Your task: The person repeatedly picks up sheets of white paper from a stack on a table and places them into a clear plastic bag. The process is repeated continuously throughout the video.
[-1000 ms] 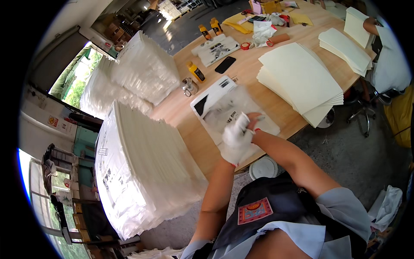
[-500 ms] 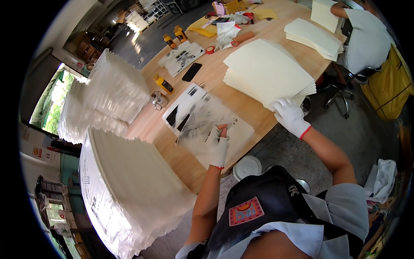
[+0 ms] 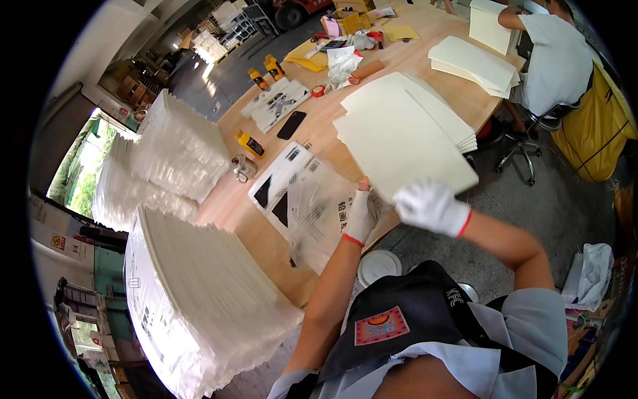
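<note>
My left hand (image 3: pixel 360 216), in a white glove with bare fingertips, is closed on the near right edge of a clear printed plastic bag (image 3: pixel 316 213), its thumb sticking up. Beneath that bag lie more printed bags (image 3: pixel 271 183) on the table. My right hand (image 3: pixel 430 207), gloved too and blurred, is closed at the near edge of the cream paper sheets (image 3: pixel 405 139). These sheets lie askew over a fanned stack (image 3: pixel 458 130), and their near edge comes close to my left hand. The fingertips of my right hand are hard to make out.
Tall plastic-wrapped stacks (image 3: pixel 199 286) stand at the left. A phone (image 3: pixel 292 125), a yellow bottle (image 3: pixel 250 143) and a glass jar (image 3: pixel 243 168) sit on the table (image 3: pixel 319 136). Across it, a person (image 3: pixel 555 60) sits by more cream sheets (image 3: pixel 472 63). A white lidded bucket (image 3: pixel 379 267) is on the floor.
The upper cream sheets have slid left and toward me with my right hand. My left hand has moved right, drawing the plastic bag along and off the bags below.
</note>
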Action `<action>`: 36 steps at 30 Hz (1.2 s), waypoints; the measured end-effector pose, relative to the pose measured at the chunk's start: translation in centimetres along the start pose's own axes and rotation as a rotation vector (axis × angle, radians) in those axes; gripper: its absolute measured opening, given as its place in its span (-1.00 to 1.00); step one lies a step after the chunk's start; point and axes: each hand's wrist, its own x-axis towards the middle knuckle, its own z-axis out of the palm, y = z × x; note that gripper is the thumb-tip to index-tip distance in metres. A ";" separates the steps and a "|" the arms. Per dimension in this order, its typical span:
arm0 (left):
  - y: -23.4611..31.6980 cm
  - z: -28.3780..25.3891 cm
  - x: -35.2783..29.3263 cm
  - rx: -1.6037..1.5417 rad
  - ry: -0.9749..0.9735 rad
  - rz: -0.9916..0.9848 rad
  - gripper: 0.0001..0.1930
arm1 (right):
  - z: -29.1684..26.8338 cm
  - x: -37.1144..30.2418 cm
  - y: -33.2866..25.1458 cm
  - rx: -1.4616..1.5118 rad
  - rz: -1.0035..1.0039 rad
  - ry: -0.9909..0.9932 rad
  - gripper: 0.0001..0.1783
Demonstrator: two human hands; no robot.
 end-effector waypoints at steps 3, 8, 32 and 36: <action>0.0 -3.0 -0.5 0.210 0.134 -0.134 -0.65 | -2.9 -1.6 -3.7 0.376 0.073 -0.091 -0.62; 8.9 -5.2 -6.5 0.745 -0.041 -0.198 -0.61 | -0.3 -7.2 2.2 1.057 0.959 -0.047 -0.65; 9.3 -1.6 -15.1 0.968 -0.104 0.288 -0.41 | -1.6 2.8 -4.1 0.098 -0.184 -0.660 -0.74; 1.0 -1.2 -18.6 1.145 0.232 0.439 -0.61 | 2.0 4.1 -2.0 0.586 0.126 -0.830 -0.68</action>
